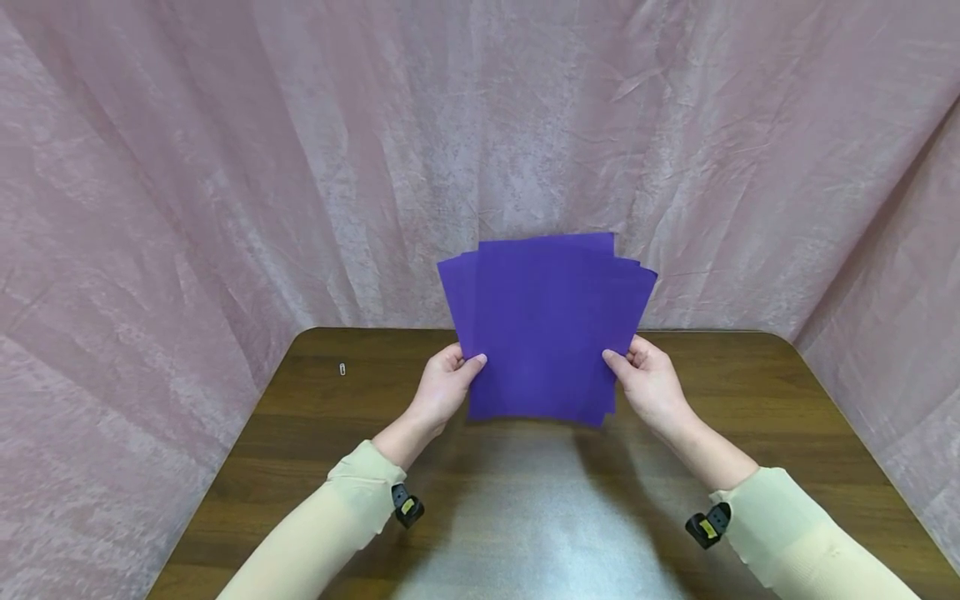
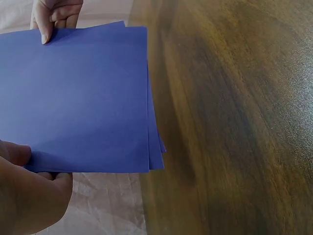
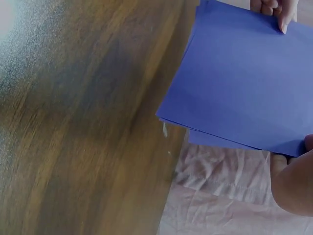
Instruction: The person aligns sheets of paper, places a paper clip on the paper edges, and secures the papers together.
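Note:
Several purple sheets of paper [image 1: 543, 333] are held up above the table in a loosely fanned stack, their corners sticking out at different angles. My left hand [image 1: 444, 385] grips the stack's left edge, thumb on the near face and fingers behind. At the right edge my right hand [image 1: 651, 383] pinches it the same way. In the left wrist view the sheets [image 2: 78, 98] show uneven edges at one end. The right wrist view shows the paper [image 3: 244, 78] with one lower sheet jutting out beneath the others.
A small paper clip [image 1: 342, 369] lies on the brown wooden table [image 1: 277, 450], toward its back left. Pink curtains [image 1: 480, 125] hang behind the table and along both sides. Light glares off the table's front middle.

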`<state>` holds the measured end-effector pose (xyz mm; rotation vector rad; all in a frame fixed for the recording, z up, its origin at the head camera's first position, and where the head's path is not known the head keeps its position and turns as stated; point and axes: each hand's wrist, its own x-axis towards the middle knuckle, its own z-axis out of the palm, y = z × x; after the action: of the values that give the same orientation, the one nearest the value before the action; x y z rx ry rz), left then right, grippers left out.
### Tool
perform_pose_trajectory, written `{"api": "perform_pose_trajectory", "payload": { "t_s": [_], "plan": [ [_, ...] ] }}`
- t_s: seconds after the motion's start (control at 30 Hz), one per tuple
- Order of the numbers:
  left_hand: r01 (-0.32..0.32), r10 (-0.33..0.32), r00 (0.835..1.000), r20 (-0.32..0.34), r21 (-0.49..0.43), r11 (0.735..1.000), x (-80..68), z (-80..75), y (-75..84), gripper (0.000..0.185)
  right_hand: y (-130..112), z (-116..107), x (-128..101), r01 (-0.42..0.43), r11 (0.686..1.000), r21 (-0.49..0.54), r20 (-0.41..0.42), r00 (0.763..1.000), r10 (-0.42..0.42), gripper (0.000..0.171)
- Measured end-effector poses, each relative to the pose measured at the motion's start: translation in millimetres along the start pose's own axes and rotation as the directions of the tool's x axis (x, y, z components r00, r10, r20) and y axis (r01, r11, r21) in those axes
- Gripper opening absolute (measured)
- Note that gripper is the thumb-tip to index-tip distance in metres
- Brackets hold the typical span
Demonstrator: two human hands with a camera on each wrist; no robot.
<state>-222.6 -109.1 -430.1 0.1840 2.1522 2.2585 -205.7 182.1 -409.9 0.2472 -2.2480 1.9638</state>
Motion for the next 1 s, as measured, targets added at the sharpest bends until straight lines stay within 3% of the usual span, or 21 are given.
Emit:
{"api": "perform_pose_trajectory", "payload": {
  "t_s": [0.3,1.0],
  "plan": [
    [-0.017,0.018,1.0,-0.021,0.039,0.999,3.6,5.2,-4.3,0.019,3,-3,0,0.043,0.998,-0.038,-0.02,0.999,-0.044,0.02],
    [0.021,-0.021,1.0,0.007,0.051,0.999,2.7,7.5,-12.6,0.02,17,-5,1,0.026,0.997,-0.066,-0.013,1.0,-0.027,0.021]
  ]
}}
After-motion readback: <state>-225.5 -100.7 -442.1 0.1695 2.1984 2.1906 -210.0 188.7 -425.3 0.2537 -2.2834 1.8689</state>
